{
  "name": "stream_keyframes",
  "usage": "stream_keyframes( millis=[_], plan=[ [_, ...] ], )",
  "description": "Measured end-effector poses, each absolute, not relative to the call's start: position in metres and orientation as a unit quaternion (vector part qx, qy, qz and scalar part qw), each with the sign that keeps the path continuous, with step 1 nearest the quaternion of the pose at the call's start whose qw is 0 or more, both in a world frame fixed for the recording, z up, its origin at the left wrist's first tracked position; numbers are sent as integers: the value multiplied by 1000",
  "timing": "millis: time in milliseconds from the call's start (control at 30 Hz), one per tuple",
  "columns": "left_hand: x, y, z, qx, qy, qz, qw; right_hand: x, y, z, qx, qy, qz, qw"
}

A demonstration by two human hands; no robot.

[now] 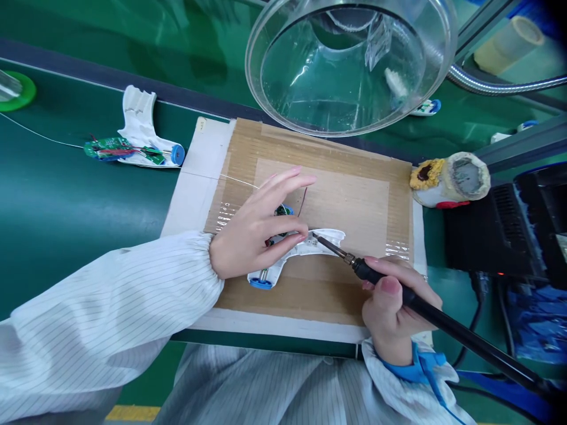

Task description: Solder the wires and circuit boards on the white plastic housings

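Observation:
My right hand (394, 304) grips a black soldering iron (367, 273) like a pen, its tip on or just above a white plastic shell half (305, 245). My left hand (261, 227) lies over the shell's left part, thumb and forefinger pinched close to the iron's tip. A thin solder wire (239, 180) comes in from the left and passes between its fingers to the pinch; the end is hidden. Under the hand, a green circuit board (283, 210) partly shows. A dark red wire (303, 202) sticks up beside it. The shell's lower end carries a blue round part (260, 283).
Cardboard (336, 195) covers the white work board. A second white shell with circuit boards (150, 139) lies at left, near a green-rimmed spool (18, 91). Above hangs a clear round hood (349, 127). To the right are a sponge holder (465, 177) and a black box (491, 230).

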State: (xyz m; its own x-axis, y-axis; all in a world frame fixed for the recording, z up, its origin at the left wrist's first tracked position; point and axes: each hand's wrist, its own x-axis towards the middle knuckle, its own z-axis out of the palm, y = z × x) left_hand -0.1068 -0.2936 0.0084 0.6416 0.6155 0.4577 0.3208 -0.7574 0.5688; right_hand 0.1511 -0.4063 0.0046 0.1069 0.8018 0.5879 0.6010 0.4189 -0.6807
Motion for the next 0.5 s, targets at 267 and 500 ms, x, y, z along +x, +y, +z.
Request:
stream_keyframes(
  millis=[267, 500],
  plan=[
    [-102, -294, 6, 883, 275, 311, 219, 152, -408, 4, -526, -667, 99, 518],
    [-113, -277, 21, 829, 339, 400, 197, 155, -404, 4, -478, -699, 83, 525]
  ],
)
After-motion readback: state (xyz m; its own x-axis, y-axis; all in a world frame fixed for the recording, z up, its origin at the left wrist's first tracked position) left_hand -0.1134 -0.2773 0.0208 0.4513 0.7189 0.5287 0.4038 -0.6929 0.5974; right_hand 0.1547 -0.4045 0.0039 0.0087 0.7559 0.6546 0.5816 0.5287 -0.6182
